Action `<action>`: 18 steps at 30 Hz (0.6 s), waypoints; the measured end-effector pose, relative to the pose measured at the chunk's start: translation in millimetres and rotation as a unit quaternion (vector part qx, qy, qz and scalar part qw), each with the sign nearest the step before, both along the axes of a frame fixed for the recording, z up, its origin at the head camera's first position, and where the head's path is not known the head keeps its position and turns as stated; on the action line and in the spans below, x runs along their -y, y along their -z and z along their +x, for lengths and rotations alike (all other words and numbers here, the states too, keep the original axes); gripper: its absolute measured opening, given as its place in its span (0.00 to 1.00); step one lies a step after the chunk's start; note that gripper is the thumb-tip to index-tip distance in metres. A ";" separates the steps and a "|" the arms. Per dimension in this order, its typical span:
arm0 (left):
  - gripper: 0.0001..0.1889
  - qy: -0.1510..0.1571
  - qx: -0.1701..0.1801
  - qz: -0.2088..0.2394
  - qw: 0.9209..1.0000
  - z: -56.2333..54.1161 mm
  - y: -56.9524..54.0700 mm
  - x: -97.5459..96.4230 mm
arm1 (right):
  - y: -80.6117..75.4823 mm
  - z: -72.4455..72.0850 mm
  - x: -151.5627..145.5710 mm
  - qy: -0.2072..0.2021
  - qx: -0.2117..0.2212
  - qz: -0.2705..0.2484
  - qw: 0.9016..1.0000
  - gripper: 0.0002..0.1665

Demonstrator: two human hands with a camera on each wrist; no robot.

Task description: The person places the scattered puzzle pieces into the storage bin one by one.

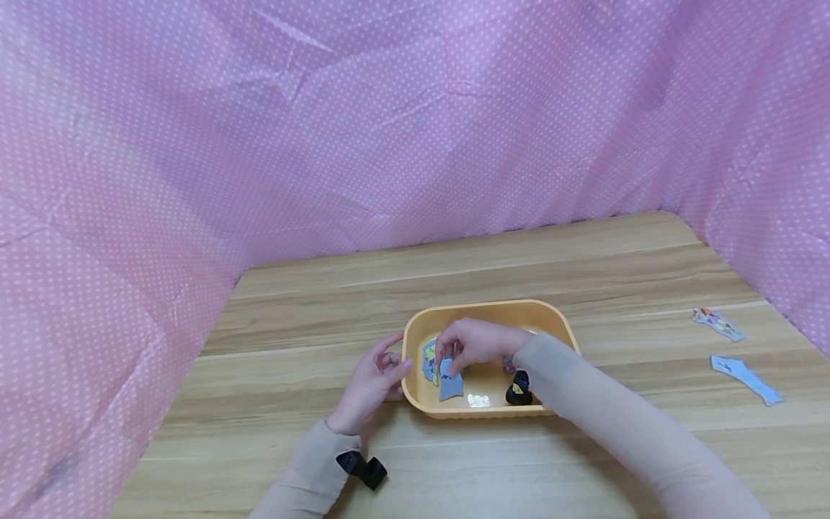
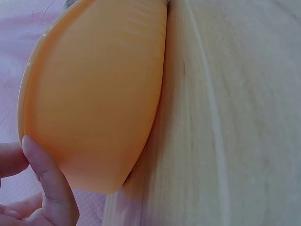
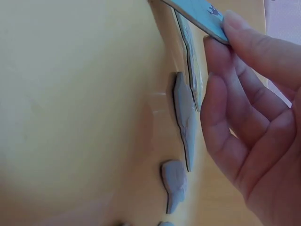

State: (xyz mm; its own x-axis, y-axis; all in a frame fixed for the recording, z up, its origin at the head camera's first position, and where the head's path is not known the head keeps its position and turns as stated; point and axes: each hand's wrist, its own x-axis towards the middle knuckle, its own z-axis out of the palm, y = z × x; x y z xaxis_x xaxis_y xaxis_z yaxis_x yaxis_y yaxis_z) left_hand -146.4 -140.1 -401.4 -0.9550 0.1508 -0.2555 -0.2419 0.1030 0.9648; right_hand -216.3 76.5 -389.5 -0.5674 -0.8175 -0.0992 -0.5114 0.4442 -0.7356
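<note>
A yellow-orange plastic tub (image 1: 489,414) stands on the wooden table. My left hand (image 1: 368,380) is at its left end, thumb and a finger pinching the rim, as the left wrist view shows. My right hand (image 1: 476,342) reaches into the tub and pinches a flat light-blue puzzle piece (image 1: 450,386) by its edge between thumb and fingers. In the right wrist view this piece is tilted above the tub's floor. Beside it in the tub lies a blue-and-yellow printed piece (image 1: 429,360). Farther along, smaller grey-backed pieces (image 3: 185,120) lie on the floor of the tub.
Two flat puzzle pieces lie on the table at the right: a colourful printed one (image 1: 718,324) and a long light-blue one (image 1: 746,378). Pink dotted cloth (image 1: 415,130) hangs around the table's back and sides. A black device (image 1: 362,470) is strapped on my left wrist.
</note>
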 end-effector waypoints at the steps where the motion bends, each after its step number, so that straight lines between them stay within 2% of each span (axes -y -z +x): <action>1: 0.30 0.000 -0.001 0.001 1.000 -0.1 -0.2 0.0 | 0.1 0.0 0.2 0.000 0.002 0.001 1.000 0.09; 8: 0.30 0.001 -0.008 -0.005 1.000 -0.1 -1.4 0.1 | -0.8 0.6 2.1 -0.006 0.015 0.013 1.000 0.08; 18: 0.30 0.002 -0.011 -0.015 1.000 1.5 -1.8 -0.7 | 2.5 1.2 3.4 0.003 0.001 0.048 0.999 0.09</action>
State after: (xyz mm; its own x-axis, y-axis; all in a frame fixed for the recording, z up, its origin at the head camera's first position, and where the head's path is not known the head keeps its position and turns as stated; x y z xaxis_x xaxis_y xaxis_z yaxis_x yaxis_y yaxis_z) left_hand -145.0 -139.4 -399.6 -0.9596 0.1478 -0.2394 -0.2206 0.1331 0.9662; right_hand -215.1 73.1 -392.0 -0.5715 -0.8011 -0.1777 -0.5076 0.5153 -0.6905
